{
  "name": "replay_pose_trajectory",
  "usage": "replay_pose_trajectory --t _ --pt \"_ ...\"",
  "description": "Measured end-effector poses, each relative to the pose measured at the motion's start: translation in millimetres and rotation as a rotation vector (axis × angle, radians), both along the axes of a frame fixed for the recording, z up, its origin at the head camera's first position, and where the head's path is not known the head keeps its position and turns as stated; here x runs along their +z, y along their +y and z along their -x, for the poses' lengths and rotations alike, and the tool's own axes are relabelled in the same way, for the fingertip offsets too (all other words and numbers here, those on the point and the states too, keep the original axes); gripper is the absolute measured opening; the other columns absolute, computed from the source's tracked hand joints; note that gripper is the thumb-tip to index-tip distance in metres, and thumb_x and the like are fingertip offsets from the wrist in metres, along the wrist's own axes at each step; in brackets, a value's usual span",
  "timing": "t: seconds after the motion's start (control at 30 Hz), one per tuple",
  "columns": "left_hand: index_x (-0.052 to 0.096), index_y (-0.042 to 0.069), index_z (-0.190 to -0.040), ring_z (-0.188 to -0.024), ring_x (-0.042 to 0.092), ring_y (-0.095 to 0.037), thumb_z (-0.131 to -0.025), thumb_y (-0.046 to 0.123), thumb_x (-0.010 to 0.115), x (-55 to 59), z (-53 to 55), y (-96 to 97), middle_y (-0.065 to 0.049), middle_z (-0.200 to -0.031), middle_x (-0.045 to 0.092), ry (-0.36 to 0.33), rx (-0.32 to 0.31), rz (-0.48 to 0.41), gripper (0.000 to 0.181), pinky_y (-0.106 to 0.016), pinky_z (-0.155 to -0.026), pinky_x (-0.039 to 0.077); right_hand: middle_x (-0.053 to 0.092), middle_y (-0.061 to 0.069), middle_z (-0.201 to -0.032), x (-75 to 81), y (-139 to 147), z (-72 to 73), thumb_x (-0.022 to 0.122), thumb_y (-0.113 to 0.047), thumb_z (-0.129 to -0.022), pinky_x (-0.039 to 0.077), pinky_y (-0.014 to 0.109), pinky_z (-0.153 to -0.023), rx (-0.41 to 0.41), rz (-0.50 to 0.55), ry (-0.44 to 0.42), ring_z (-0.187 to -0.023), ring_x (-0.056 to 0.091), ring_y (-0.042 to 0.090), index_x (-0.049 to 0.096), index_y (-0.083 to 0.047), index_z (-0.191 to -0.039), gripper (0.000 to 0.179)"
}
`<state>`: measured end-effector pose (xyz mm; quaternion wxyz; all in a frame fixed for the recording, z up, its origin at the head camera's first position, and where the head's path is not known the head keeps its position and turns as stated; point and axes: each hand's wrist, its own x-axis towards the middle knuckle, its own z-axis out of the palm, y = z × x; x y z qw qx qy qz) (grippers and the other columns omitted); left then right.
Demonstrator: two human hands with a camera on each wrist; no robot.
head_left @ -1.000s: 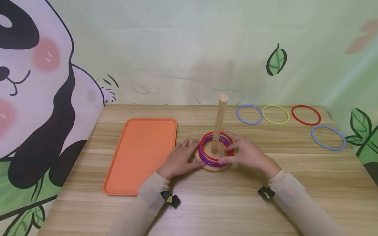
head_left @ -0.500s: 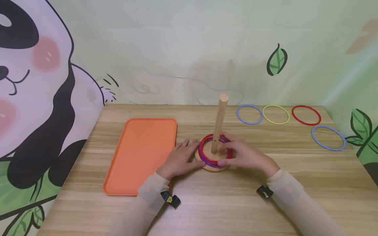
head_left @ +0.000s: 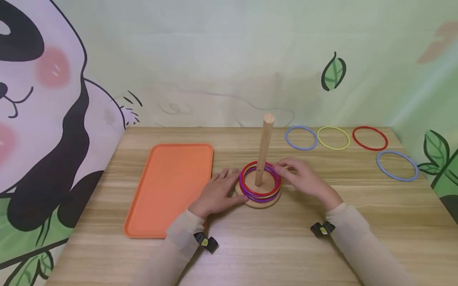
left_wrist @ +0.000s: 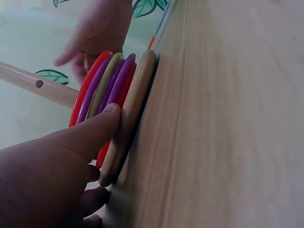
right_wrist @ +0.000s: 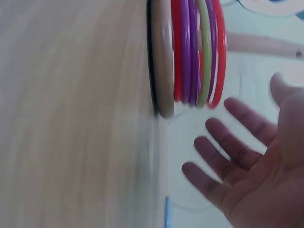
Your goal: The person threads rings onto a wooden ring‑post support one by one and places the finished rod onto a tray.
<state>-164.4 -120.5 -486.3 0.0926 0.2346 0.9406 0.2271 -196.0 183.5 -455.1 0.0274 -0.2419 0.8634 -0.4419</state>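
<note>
Rings [head_left: 260,194], stacked flat, circle the upright wooden peg [head_left: 264,151] between two hands in the head view: left hand [head_left: 219,194] nearer, touching; right hand [head_left: 307,180] just off the right rim! Left wrist view: thumb against the lower rings, beside the round base [left_wrist: 130,126], bracing rather than clamping. Right wrist view: fingers spread, holding nothing, the stack just beyond the fingertips.
</note>
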Motion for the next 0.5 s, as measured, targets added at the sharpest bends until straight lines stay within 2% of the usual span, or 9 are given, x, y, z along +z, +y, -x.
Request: replay_pose_trajectory --t 0.13,0.27,0.37,0.5 --pt "0.031 0.016 -0.168 -0.160 0.019 -0.038 -0.097 0.065 0.064 -0.3 0.7 0.3 -0.009 -0.170 0.034 0.005 0.001 -0.004 0.092 -0.055 -0.130 0.015 0.075 0.019 -0.119 -2.6 13.4 5.6 0.060 -0.018 -0.109 0.054 0.057 -0.103 -0.093 0.007 -0.039 -0.115 0.069 0.038 0.071 0.006 -0.124 0.030" --pt "0.031 0.016 -0.168 -0.160 0.018 -0.037 -0.097 0.065 0.064 0.5 0.1 0.4 -0.009 -0.170 0.033 -0.004 0.002 -0.001 0.093 -0.054 -0.130 0.015 0.071 0.026 -0.126 -4.9 26.5 11.2 0.061 -0.021 -0.108 0.048 0.060 -0.109 -0.163 -0.040 -0.060 -0.124 0.064 0.046 0.067 0.008 -0.129 0.036" --pt "0.030 0.015 -0.168 -0.161 0.018 -0.037 -0.097 0.066 0.063 0.5 -0.7 0.3 -0.008 -0.171 0.032 -0.009 0.004 0.009 0.093 -0.054 -0.130 0.015 0.061 0.033 -0.140 -7.0 36.0 17.1 0.062 -0.025 -0.108 0.038 0.063 -0.116 -0.195 -0.133 -0.070 -0.137 0.051 0.051 0.059 0.011 -0.138 0.047" --pt "0.030 0.015 -0.168 -0.161 0.019 -0.036 -0.097 0.065 0.064 -0.5 -0.6 0.0 -0.008 -0.171 0.032 -0.006 0.007 0.012 0.093 -0.054 -0.130 0.015 0.038 0.040 -0.157 -9.1 47.4 26.8 0.062 -0.037 -0.106 0.022 0.070 -0.122 -0.196 -0.294 -0.116 -0.148 0.028 0.059 0.037 0.013 -0.155 0.075"
